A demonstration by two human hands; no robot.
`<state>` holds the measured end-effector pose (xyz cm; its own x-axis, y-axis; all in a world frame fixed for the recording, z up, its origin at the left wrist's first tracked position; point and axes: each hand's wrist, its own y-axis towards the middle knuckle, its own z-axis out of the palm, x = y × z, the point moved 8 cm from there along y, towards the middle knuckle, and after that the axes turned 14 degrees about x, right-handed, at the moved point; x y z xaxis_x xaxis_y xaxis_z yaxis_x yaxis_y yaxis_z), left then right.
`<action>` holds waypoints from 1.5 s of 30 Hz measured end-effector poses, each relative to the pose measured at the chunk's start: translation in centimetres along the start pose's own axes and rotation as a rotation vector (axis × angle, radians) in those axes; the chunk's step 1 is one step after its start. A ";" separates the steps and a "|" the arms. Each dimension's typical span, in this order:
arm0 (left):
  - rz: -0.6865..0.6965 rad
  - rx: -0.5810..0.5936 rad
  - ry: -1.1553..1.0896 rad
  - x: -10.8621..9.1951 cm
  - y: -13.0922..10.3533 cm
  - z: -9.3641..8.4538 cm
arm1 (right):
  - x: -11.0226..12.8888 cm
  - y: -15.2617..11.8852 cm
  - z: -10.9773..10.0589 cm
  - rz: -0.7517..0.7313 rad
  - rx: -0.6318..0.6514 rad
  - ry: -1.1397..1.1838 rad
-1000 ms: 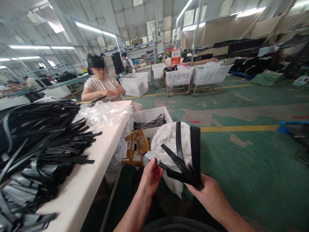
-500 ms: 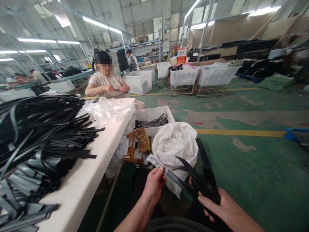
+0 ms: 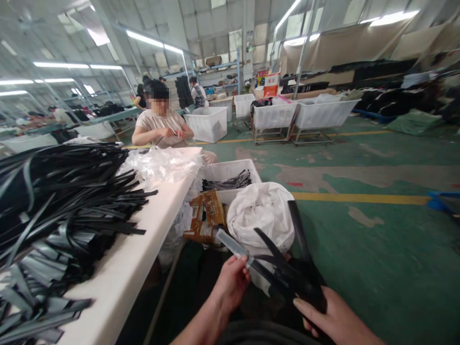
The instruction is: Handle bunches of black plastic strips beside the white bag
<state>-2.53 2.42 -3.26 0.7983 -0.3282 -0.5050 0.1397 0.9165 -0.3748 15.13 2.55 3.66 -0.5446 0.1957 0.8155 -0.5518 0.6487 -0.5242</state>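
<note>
Our left fingers [image 3: 246, 263] are clamped on the clear sleeve [image 3: 230, 242]. Our right fingers [image 3: 305, 311] grip the black strips [image 3: 305, 282], whose free ends project beyond them.

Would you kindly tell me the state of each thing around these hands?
Left hand, pinching the clear sleeve.
Clear sleeve, at one end of a strip.
Right hand, closed around black strips.
Black strips, ends splayed.
White sack, mouth open.
White bin, open-topped, partly filled.
Brown package, creased.
Plastic wrappers, crumpled.
Tabletop strips, heaped loosely.
</note>
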 end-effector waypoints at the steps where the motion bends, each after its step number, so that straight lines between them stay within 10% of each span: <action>1: -0.034 0.003 -0.004 0.7 -0.2 0.3 | 0.2 0.3 -0.1 0.002 -0.026 -0.004; 17: -0.157 0.066 0.005 4.0 -0.3 2.5 | 0.6 1.7 -0.5 -0.059 -0.084 0.010; 23: -0.032 -0.026 -0.004 0.4 0.2 0.3 | -0.4 -0.7 0.0 0.017 0.061 -0.068; 30: -0.141 0.078 0.047 4.1 0.3 2.1 | 0.6 1.2 -0.3 -0.043 -0.068 -0.023; 37: -0.063 0.055 0.076 1.4 0.4 1.1 | -1.5 -1.0 -0.7 0.025 -0.031 0.000; 45: -0.122 0.226 0.173 4.6 0.2 4.9 | -0.3 2.7 -0.7 -0.176 -0.188 0.250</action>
<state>4.03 2.22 -1.82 0.6584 -0.4552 -0.5994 0.3703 0.8892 -0.2686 14.21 4.75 2.17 -0.2671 0.2280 0.9363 -0.4852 0.8076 -0.3351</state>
